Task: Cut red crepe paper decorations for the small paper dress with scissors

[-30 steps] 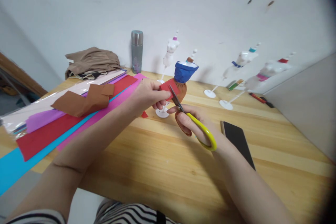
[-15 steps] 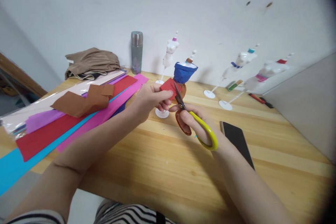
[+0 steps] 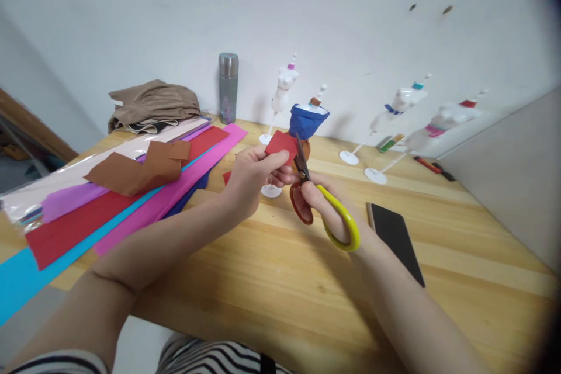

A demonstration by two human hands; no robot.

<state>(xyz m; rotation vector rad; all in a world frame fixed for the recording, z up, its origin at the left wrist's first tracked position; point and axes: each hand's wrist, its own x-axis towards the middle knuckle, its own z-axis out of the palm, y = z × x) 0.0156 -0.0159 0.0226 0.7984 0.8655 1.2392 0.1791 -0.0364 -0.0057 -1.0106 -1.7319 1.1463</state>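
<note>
Between the thumb and fingers of my left hand (image 3: 256, 175) is a small red piece (image 3: 280, 145) of paper or cloth. My right hand (image 3: 326, 204) has its fingers through the handles of scissors (image 3: 344, 219), one yellow and one reddish. The scissor blades point up at the right edge of the red piece, slightly apart. Just behind them stands a small mannequin wearing a blue top (image 3: 309, 121), its lower part partly hidden by the hands and red piece. A bit of red shows on the table left of my left hand.
Coloured sheets (image 3: 127, 204) and a folded brown cloth (image 3: 155, 102) lie at the left. A flask (image 3: 228, 87) stands by the wall. More white mannequins (image 3: 287, 79) stand at the back and right. A black phone (image 3: 397, 242) lies right of my right hand.
The red piece and my left hand have shifted slightly left, and the scissors have turned a little more upright. A red bit now shows on the table beside my left hand.
</note>
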